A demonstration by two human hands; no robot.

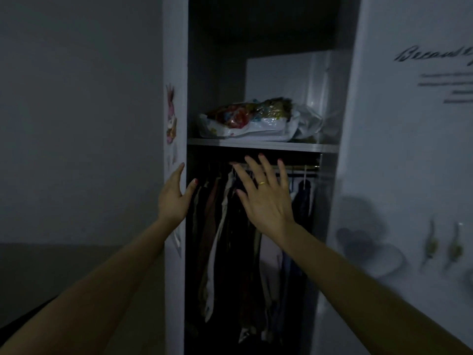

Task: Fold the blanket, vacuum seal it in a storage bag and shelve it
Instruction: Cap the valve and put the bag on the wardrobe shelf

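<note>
The sealed storage bag (256,121), flat and crinkled with the colourful blanket inside, lies on the wardrobe's upper shelf (263,145). Both my hands are raised in front of the open wardrobe, a little below that shelf. My left hand (174,198) is open, fingers straight, beside the wardrobe's left side panel (175,73). My right hand (266,196) is open too, fingers spread, a gold ring on one finger, hovering before the clothes rail. Neither hand holds anything or touches the bag.
Several garments (230,239) hang from a rail under the shelf. A white box (294,78) stands behind the bag at the right. The open wardrobe door (409,149) with script lettering and stickers fills the right. A plain wall (76,111) lies left. The room is dim.
</note>
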